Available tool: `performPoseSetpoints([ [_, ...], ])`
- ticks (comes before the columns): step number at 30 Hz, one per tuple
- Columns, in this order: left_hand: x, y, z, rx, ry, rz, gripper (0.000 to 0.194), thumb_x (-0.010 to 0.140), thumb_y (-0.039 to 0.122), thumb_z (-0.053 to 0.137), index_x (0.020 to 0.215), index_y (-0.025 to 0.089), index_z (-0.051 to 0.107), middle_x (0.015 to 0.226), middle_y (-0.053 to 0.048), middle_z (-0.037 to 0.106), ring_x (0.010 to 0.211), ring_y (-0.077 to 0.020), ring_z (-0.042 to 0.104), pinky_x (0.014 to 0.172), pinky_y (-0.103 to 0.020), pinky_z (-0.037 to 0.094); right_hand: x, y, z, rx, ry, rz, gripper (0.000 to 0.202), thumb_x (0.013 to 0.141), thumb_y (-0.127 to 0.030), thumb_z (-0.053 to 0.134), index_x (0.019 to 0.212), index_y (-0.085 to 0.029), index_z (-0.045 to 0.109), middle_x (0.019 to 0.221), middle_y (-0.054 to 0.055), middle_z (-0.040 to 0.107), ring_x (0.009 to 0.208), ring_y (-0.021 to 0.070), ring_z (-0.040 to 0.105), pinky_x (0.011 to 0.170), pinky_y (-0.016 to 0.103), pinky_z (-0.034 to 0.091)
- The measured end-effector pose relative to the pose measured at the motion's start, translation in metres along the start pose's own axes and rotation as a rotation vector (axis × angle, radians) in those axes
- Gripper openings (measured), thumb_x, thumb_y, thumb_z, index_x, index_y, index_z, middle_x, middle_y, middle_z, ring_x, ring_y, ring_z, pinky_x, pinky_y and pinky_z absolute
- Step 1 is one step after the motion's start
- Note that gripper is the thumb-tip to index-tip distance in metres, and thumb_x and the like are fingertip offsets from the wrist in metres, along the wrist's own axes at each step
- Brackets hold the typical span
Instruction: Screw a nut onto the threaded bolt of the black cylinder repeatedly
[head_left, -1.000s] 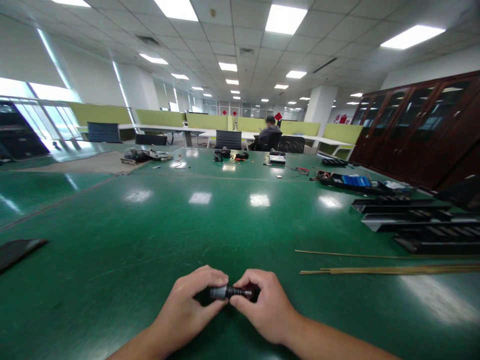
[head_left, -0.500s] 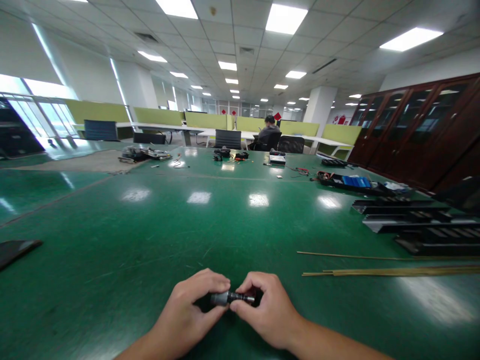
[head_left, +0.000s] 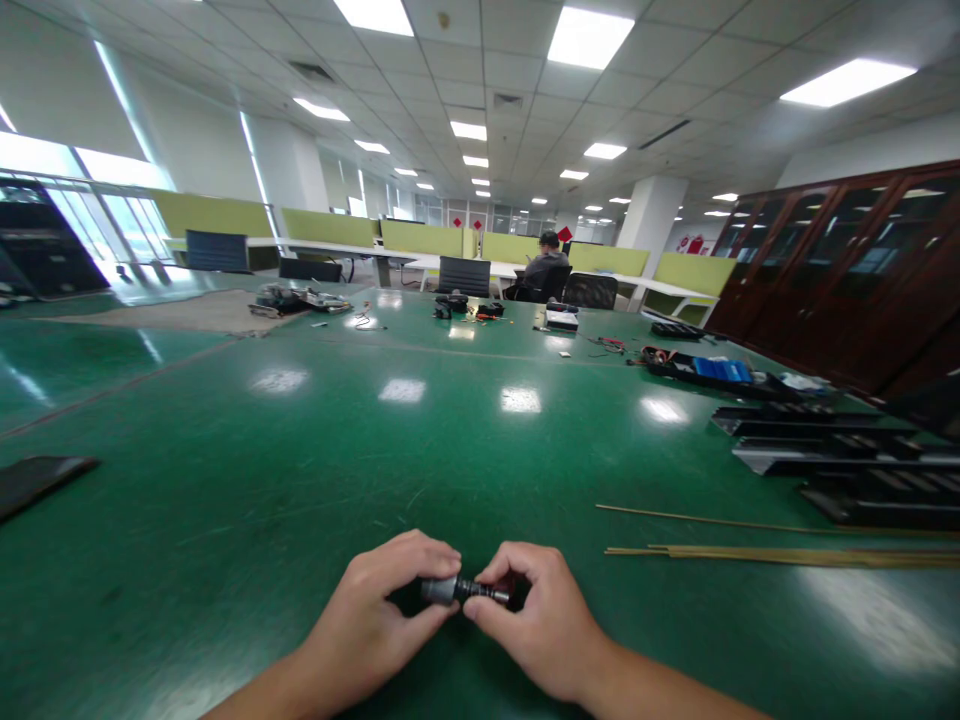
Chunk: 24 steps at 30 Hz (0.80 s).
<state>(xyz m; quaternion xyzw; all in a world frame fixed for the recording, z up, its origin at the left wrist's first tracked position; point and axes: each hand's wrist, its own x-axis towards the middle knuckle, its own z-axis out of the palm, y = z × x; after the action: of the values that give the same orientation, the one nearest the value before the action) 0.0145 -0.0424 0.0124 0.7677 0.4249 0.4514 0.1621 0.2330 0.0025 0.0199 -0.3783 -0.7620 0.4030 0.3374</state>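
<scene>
A small cylindrical part (head_left: 441,590) with a wide grey barrel, a thinner black ringed stem and a silvery tip lies level between my hands, low over the green table. My left hand (head_left: 379,605) is closed round the grey barrel, thumb below and fingers above. On the stem side, my right hand (head_left: 540,615) pinches the part between thumb and forefinger; the silvery tip shows between those fingers. My other fingers are partly hidden behind both hands.
Thin brass-coloured rods (head_left: 750,554) lie to the right. Behind them are black metal channels (head_left: 832,455) and a tray with blue items (head_left: 720,370). A dark flat object (head_left: 41,480) lies at left. Farther off, a person (head_left: 547,262) sits beyond the green table (head_left: 337,430).
My view has shifted slightly, so the room appears a little farther right and lower. Both hands keep their hold on the cylindrical part, almost unmoved.
</scene>
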Motion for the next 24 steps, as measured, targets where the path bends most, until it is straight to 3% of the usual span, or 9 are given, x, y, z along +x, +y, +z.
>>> performPoseSetpoints([
  [24,-0.0004,0.0026,-0.0037,0.002,0.04,0.051,0.033,0.081,0.007,0.074,0.108,0.024,0.065,0.104,-0.003,0.073,0.099,-0.0156,0.07,0.086,-0.028,0.058,-0.0041,-0.0021,-0.0014,0.044,-0.004,0.011,0.01,0.077,-0.021,0.075,0.075,-0.016,0.066,0.066,-0.001,0.062,0.062,0.0141,0.054,0.059,0.025,0.039],
])
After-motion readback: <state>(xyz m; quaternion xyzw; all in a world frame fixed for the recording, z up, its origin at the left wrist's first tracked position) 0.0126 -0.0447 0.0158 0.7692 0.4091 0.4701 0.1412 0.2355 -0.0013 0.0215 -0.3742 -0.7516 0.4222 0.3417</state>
